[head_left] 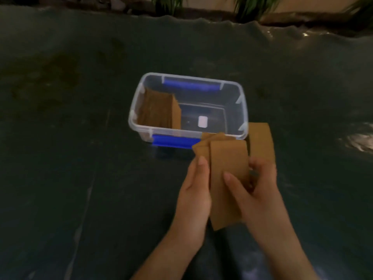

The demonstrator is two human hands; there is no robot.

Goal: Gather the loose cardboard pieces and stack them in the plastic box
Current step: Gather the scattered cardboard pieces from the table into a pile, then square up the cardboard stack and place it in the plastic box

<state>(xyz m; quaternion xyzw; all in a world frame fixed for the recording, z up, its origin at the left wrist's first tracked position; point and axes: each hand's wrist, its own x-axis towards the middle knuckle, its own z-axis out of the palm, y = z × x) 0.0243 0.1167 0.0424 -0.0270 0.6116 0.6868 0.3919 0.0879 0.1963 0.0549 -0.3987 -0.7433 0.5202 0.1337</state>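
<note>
Holding a small fan of cardboard pieces (228, 164) between them, both hands work just in front of the plastic box (241, 102), near its right near corner. The left hand (194, 190) has its thumb pressed on the left edge of the bundle with the fingers hidden behind; the right hand (254, 188) lays its thumb across the top card's face and curls its fingers around the right edge. The cards are not yet squared, with corners splaying out at the far end. One more loose piece (261, 140) sits just right of the box, partly behind the right hand; whether that hand's fingers touch it I cannot tell.

Inside the box, a packed stack (157, 110) of cards stands on edge against the left wall, leaving the right half bare but for a small white label (202, 121) on the bottom.

These pieces look light, thin and fairly stiff, with a matte face that should grip well. They would likely slide against each other, so pinching across the long edges and tapping them flush seems the safest hold. Bending them hard may crease them.

Everything rests on a dark sheet (80, 178), wrinkled along its far edge and glossy in spots. Green plants (252, 7) show beyond it. The light is dim and the view soft.
</note>
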